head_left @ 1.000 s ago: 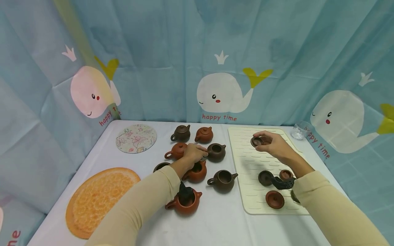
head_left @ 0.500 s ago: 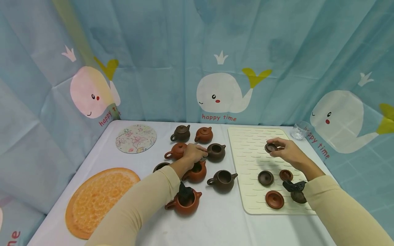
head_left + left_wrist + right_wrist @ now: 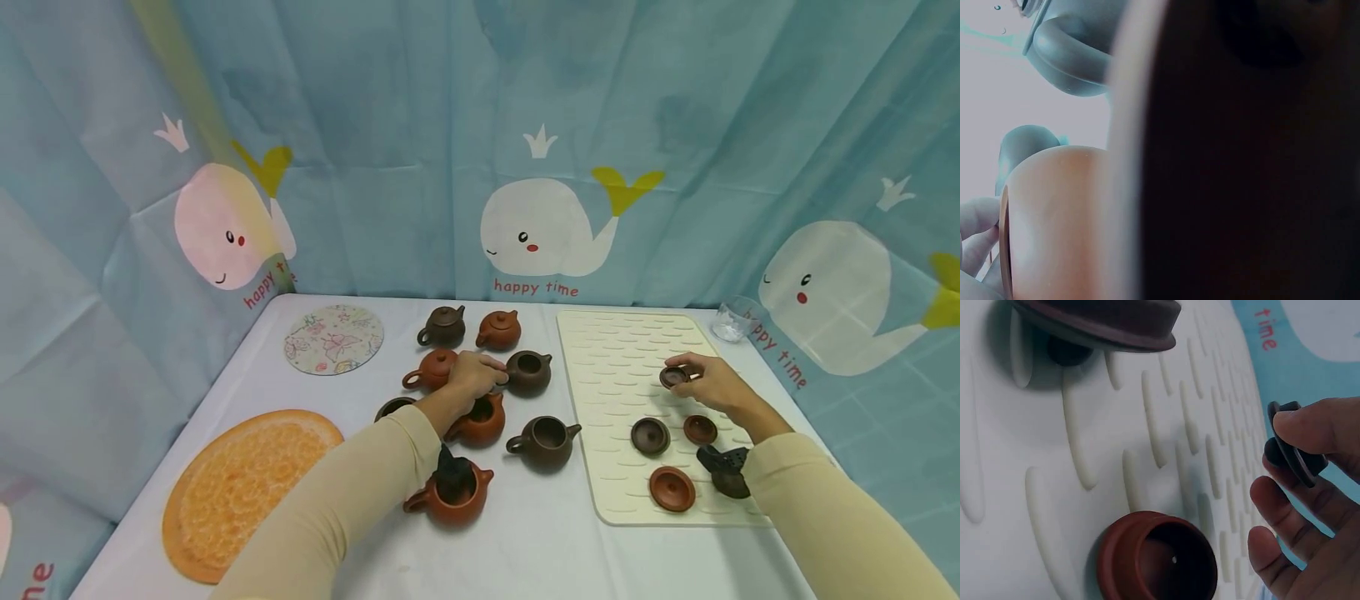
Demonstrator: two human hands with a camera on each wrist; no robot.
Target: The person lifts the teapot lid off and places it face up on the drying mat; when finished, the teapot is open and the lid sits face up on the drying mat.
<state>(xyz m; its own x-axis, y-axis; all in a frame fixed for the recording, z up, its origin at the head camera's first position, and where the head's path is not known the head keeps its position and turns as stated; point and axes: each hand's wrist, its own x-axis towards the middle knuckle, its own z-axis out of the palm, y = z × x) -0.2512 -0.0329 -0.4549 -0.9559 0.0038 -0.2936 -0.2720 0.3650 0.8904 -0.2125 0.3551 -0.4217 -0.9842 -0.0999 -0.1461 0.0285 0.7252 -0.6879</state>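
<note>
My left hand (image 3: 474, 376) reaches over the teapots, its fingers at the handle of an open dark brown teapot (image 3: 528, 372), pinching it. In the left wrist view the fingers (image 3: 977, 219) show at the left, past a reddish-brown teapot (image 3: 1060, 212). My right hand (image 3: 712, 385) holds a small dark teapot lid (image 3: 674, 377) by its edge between thumb and fingers, above the cream mat (image 3: 615, 367). In the right wrist view the lid's knob points away from the palm. Upturned on the mat lie a dark lid (image 3: 650, 437) and two reddish lids (image 3: 701, 429) (image 3: 672, 488).
A further dark lid (image 3: 729, 485) is partly hidden by the right wrist camera. Lidded teapots (image 3: 442, 325) stand at the back, open ones (image 3: 547, 442) nearer the front. A round orange mat (image 3: 240, 492) and a floral disc (image 3: 333, 339) lie left; a clear glass (image 3: 731, 321) stands back right.
My right hand has moved to the right and nearer across the mat with the dark lid in its grasp. The left hand stays at the teapot handle.
</note>
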